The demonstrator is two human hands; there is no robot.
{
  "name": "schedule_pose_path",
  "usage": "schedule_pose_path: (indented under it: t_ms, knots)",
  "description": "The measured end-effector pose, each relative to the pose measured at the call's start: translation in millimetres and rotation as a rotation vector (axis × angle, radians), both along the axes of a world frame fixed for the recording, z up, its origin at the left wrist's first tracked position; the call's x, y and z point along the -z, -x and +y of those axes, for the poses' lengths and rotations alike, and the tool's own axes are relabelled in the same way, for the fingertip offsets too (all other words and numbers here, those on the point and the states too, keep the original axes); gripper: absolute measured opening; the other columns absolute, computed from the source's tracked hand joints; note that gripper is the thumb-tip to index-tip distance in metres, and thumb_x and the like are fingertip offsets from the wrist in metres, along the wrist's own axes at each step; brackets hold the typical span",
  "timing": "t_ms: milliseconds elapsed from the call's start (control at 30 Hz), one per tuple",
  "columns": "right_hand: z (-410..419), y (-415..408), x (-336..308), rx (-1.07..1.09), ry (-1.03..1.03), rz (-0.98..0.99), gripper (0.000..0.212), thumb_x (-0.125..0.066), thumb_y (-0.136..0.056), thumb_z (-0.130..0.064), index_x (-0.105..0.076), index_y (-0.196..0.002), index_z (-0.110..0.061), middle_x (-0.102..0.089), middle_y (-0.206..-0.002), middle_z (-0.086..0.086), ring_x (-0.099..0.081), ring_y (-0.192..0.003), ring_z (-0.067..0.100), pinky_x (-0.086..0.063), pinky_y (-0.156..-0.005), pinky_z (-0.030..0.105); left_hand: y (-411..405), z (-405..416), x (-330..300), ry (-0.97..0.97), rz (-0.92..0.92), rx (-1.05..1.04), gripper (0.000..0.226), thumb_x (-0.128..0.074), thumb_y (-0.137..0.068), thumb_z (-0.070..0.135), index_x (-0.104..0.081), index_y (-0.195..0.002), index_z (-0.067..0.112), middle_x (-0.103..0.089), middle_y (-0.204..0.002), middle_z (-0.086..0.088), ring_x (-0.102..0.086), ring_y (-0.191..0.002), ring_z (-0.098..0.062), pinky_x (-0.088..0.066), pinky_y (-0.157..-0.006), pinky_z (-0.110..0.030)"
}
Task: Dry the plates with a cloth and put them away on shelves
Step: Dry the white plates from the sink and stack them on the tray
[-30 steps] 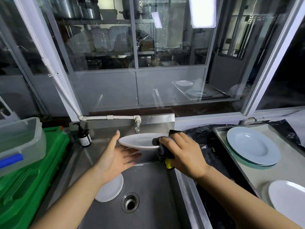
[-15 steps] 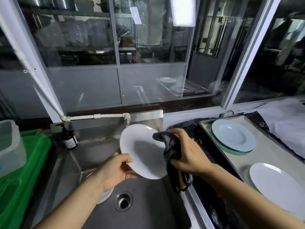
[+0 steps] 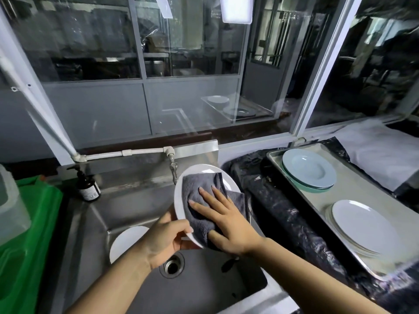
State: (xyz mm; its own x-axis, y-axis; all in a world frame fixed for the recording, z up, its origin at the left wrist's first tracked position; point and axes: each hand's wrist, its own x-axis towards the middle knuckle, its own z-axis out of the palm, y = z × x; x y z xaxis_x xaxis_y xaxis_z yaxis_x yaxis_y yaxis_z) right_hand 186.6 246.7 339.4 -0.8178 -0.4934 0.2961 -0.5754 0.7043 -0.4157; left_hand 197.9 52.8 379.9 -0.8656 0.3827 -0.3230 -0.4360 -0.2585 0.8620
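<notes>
- We find a steel sink [image 3: 95, 223] filling the lower middle of the view, with a tap [image 3: 173, 168] on a white pipe above its back edge.
- To the right of the sink, we note a metal tray [image 3: 353, 191] on black sheeting; it carries a stack of pale blue plates [image 3: 309, 169] at the far end and a stack of white plates [image 3: 362, 225] at the near end.
- A green crate [image 3: 29, 245] stands left of the sink.
- We observe a white plate [image 3: 179, 198] held tilted above the sink basin, below the tap.
- A second plate [image 3: 127, 242] lies in the sink basin, partly hidden by the left arm.
- A grey cloth [image 3: 199, 184] is spread over the face of the held plate.
- The right hand [image 3: 226, 225] presses the cloth flat, fingers straight and spread wide.
- The left hand [image 3: 166, 241] grips the plate's lower rim, fingers curled round it.
- A brown pump bottle [image 3: 88, 186] stands at the sink's back left corner.
</notes>
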Motion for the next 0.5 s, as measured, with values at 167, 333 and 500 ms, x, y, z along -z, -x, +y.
schedule_pose_path:
  t_ms: [167,333,500]
  knots:
    - [-6.9,1.4,-16.1,0.212,-0.095,-0.021,0.073,-0.033,-0.078,-0.058,-0.01,-0.147,-0.058,0.003,-0.161,-0.021,0.014,-0.15,0.018,0.011,-0.112,0.068,-9.6,-15.4,1.1,-0.021,0.01,0.077,0.062,-0.053,-0.063,-0.008,-0.062,-0.118,0.019,-0.071,-0.1,-0.014,-0.067,-0.072,-0.023,-0.056,-0.057,-0.039]
    - [2.1,-15.6,4.0,0.292,-0.127,-0.106,0.072,-0.035,-0.082,-0.069,0.003,-0.144,-0.062,0.013,-0.16,-0.022,0.02,-0.148,0.019,-0.002,-0.116,0.064,-17.7,-30.1,16.3,-0.035,-0.01,0.167,0.062,-0.054,-0.06,-0.004,-0.06,-0.117,0.018,-0.071,-0.097,-0.013,-0.066,-0.078,-0.026,-0.056,-0.056,-0.038]
    - [11.5,-48.9,36.4,0.359,-0.002,-0.109,0.07,-0.038,-0.089,-0.058,-0.011,-0.151,-0.041,0.007,-0.157,-0.02,0.021,-0.145,0.001,0.011,-0.12,0.026,-27.6,-34.2,40.8,-0.033,-0.077,0.233,0.06,-0.056,-0.061,-0.002,-0.064,-0.112,0.028,-0.071,-0.102,-0.012,-0.065,-0.086,-0.03,-0.057,-0.061,-0.044]
